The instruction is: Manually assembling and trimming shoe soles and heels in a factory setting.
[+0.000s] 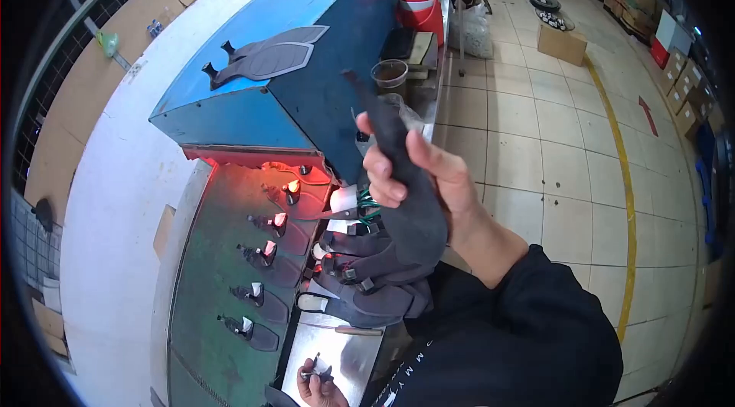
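Raised in front of me, my right hand (425, 173) is closed around a dark grey shoe sole (417, 227). The sole stands upright, its wide end low and its narrow end up, slightly blurred. Low in the picture, my left hand (323, 390) pinches a small dark piece with a pale part, too small to name, over a shiny metal tray (348, 346). Below the raised sole lies a pile of dark soles (375, 296). Several more soles (256, 330) with small upright posts and white bits sit in a row on a green conveyor belt (207, 307).
A blue machine housing (230, 112) covers the belt's far end, which glows red; two soles (272, 58) lie on top. A wooden-handled tool (358, 330) rests on the tray. Beyond are a clear tub (389, 74), a red jug (419, 9) and a cardboard box (563, 43).
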